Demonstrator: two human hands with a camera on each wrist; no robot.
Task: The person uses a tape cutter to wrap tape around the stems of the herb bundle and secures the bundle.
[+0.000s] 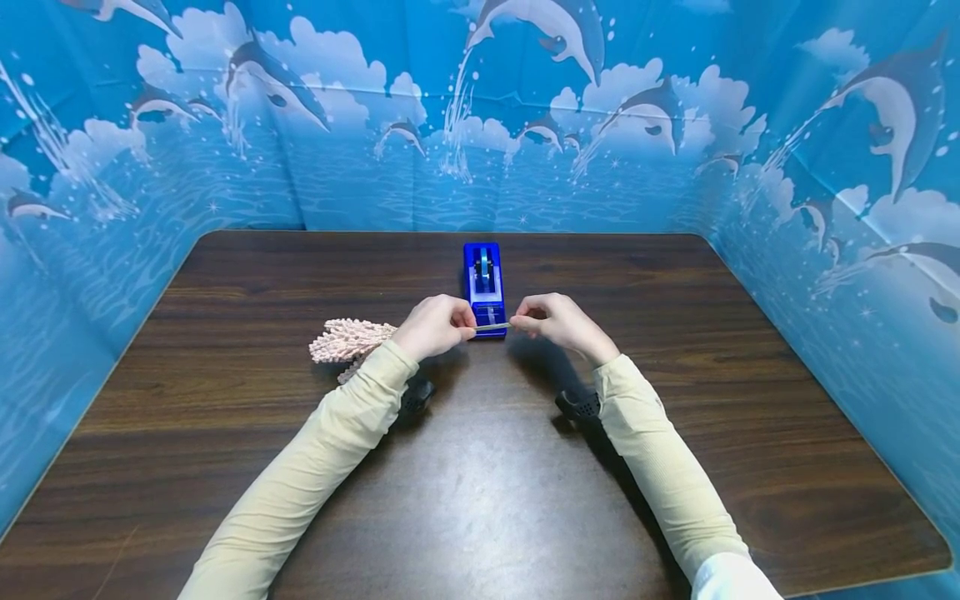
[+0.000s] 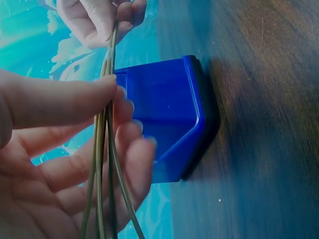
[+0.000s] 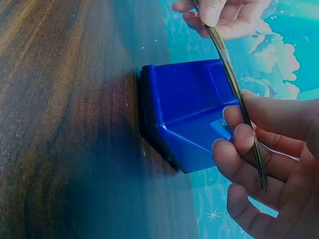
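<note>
A small bunch of thin green-brown stems (image 1: 492, 327) stretches between my two hands. My left hand (image 1: 435, 327) pinches it between thumb and fingers, and the stems (image 2: 98, 199) fan apart across the palm in the left wrist view. Pale pink flower heads (image 1: 348, 340) spread out to the left, behind my forearm. With thumb and fingertips, my right hand (image 1: 558, 323) pinches the bunch near its cut ends (image 3: 263, 186). A shiny pale patch (image 3: 225, 56) shows on the stems between the hands. Just beyond them stands a blue tape dispenser (image 1: 470, 283).
The dispenser sits on a dark wood-grain table (image 1: 480, 467), with its front close to the fingers. Blue curtains (image 1: 345, 183) printed with dolphins surround the far edge and sides. Black wrist devices (image 1: 577, 405) hang beneath both forearms.
</note>
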